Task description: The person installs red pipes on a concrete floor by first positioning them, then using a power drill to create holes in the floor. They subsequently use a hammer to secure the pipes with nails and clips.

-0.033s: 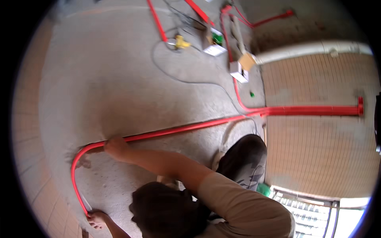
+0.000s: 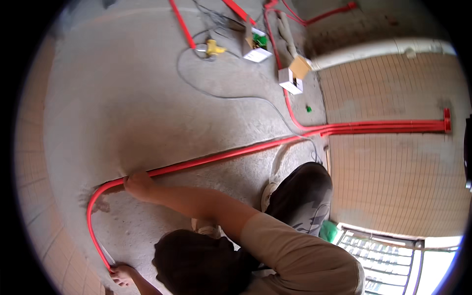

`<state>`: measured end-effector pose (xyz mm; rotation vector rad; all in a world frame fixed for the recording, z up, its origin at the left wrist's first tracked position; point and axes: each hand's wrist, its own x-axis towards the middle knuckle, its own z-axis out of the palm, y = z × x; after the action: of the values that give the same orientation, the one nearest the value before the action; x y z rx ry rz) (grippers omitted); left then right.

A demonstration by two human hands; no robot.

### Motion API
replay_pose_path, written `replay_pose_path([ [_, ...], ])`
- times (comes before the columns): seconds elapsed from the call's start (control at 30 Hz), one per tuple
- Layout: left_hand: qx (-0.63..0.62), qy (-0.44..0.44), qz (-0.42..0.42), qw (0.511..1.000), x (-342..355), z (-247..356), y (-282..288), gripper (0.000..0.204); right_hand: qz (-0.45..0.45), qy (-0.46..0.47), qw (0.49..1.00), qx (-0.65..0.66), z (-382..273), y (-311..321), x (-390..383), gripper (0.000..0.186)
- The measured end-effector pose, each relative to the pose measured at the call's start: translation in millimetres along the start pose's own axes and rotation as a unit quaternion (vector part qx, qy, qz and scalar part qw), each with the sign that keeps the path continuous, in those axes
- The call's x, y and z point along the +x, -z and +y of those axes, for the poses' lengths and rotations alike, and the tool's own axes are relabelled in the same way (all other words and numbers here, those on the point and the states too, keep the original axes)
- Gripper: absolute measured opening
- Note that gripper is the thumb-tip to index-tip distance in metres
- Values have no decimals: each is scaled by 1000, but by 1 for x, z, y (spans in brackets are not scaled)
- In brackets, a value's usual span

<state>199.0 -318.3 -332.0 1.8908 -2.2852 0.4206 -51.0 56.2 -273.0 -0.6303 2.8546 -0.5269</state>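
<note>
Floor (image 2: 123, 98), toward far edge: two boxes (image 2: 257, 55), one yellow connector (image 2: 212, 48). Near edge: one co-worker's head (image 2: 199, 263) obstructs; that co-worker's two hands (image 2: 140, 186) grasp a bent red pipe (image 2: 90, 215), left edge. Wearer's fingers: out of view, state indeterminable.

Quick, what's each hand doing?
Wearer's left hand: unseen.
Wearer's right hand: unseen.
Co-worker's right hand: on the bent red pipe, grip unclear.
Co-worker's left hand: curled at pipe's lower end.
</note>
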Motion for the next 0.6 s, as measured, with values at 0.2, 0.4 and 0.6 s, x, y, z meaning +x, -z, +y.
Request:
replay_pose_path([
  [0.2,-27,-114,39,992,-37,38,-2,44,48,-104,988,103,31,3,-43,19],
  [0.4,120,-147,-100,977,-20,35,20,51,-217,-14,937,273,90,147,-74,25],
  [0.6,81,-126,86,985,44,-4,16,69,-285,-95,949,-96,255,316,-215,27],
])
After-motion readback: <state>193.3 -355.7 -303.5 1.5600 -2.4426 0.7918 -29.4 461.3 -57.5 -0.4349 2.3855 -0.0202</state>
